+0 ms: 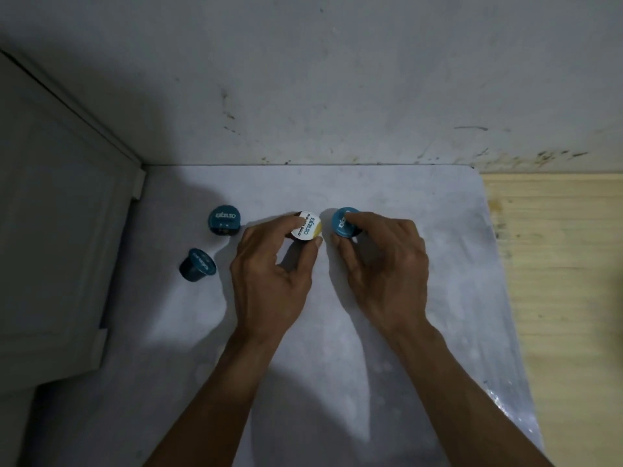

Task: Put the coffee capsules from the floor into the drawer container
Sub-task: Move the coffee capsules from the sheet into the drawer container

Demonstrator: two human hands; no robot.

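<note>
Pale floor sheet (pixel 337 332) under us: our left hand (pixel 269 281) pinches the white capsule (pixel 306 225), our right hand (pixel 387 264) the blue capsule (pixel 344 222). Pickup step; next we lift both toward the drawer, unseen here.

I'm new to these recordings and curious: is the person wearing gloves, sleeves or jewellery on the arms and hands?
No. The left hand and right hand are bare, without gloves, rings or a watch. Both forearms are uncovered as far as the picture's bottom edge, with no sleeve in view.

Three teal capsules (pixel 225 220), one white-lidded (pixel 306 225)
</note>
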